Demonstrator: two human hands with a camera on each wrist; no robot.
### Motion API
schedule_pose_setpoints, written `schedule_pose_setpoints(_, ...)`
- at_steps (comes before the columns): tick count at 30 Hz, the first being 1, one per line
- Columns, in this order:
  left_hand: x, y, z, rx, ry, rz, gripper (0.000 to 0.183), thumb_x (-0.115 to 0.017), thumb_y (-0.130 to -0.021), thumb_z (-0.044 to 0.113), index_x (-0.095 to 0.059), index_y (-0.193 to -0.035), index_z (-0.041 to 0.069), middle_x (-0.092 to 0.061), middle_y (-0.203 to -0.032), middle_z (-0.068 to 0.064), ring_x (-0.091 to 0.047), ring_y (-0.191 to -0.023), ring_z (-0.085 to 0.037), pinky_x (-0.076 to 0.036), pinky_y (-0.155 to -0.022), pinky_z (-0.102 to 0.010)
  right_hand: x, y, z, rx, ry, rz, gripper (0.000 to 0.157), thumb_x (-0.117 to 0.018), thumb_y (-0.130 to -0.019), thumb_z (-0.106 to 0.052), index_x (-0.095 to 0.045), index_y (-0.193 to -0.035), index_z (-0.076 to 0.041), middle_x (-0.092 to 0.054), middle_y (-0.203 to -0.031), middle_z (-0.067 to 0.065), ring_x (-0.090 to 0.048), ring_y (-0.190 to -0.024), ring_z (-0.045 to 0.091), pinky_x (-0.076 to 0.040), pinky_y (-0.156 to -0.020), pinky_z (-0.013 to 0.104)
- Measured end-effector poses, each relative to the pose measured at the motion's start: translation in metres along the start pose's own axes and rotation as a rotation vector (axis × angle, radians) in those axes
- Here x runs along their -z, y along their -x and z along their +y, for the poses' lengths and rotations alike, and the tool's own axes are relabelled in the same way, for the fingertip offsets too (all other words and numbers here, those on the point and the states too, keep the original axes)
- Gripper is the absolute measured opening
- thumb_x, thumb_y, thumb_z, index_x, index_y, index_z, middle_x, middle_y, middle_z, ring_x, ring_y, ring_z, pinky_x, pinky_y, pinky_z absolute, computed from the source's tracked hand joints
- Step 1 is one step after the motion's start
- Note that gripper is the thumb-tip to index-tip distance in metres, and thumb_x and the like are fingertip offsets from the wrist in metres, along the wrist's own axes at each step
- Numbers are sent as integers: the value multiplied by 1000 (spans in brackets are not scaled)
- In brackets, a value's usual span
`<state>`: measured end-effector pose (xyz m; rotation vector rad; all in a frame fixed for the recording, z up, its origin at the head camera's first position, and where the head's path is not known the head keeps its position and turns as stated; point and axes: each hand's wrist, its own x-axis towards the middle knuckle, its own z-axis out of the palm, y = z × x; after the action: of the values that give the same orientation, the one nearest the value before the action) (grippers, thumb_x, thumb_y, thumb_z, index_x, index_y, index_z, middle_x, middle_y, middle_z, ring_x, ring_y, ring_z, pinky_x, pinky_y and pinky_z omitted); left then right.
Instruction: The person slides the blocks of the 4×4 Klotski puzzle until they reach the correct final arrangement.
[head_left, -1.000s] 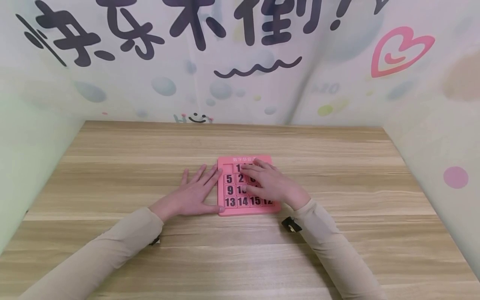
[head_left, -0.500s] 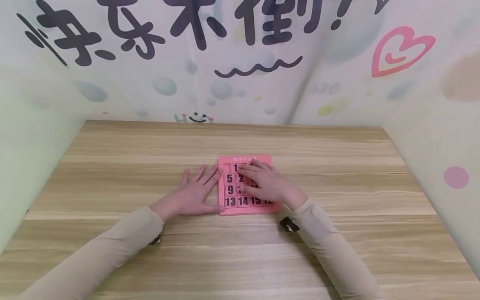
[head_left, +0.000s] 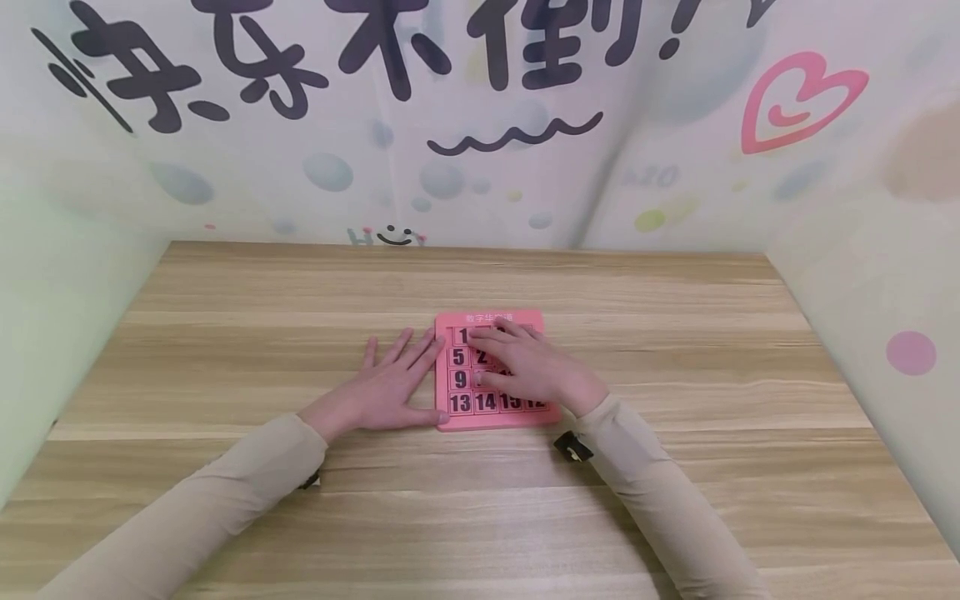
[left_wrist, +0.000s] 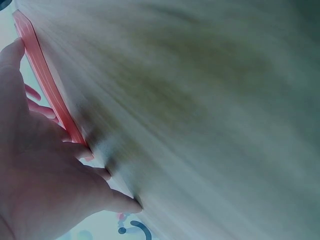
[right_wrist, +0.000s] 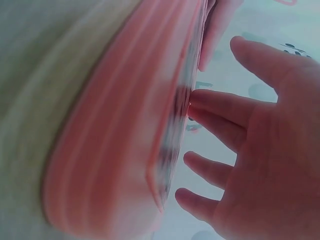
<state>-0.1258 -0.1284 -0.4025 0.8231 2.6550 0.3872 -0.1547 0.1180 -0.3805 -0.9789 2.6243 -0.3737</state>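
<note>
In the head view, a pink sliding number puzzle (head_left: 495, 422) lies flat on the wooden table. My left hand (head_left: 386, 396) is spread at its left side, with thumb and fingers touching the frame; in the left wrist view they lie along the puzzle's pink edge (left_wrist: 47, 85). Over the upper right of the puzzle is my right hand (head_left: 536, 371), its fingertips on the top row beside the number 1 tile (head_left: 462, 336). A narrow gap shows left of that tile. In the right wrist view, two extended fingertips (right_wrist: 200, 97) meet the tile surface. Several tiles are hidden under this hand.
The wood-grain table (head_left: 225, 333) extends around the puzzle. Behind it stands a white printed wall (head_left: 480, 200), with more wall panels at both sides. A small black device (head_left: 573, 447) sits at the right cuff.
My right hand has shifted slightly left along the top row. The number 1 tile has slid left, narrowing the gap in the top-left corner. My left hand has stayed in place.
</note>
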Motion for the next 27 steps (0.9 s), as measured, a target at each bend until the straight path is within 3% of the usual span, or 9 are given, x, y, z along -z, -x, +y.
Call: schedule_pose_setpoints(27,0,0,0,-4,37,5,101,-53,-86,68,-9,-156,9,-1,-161,-9,5,-144,-38,8,-105,-69,-3,-3,0,29,-4,-6,63,-49,-98,-47,-35,-151,-15,-29,-156,-1,-12,-145,28,-7,-115,54)
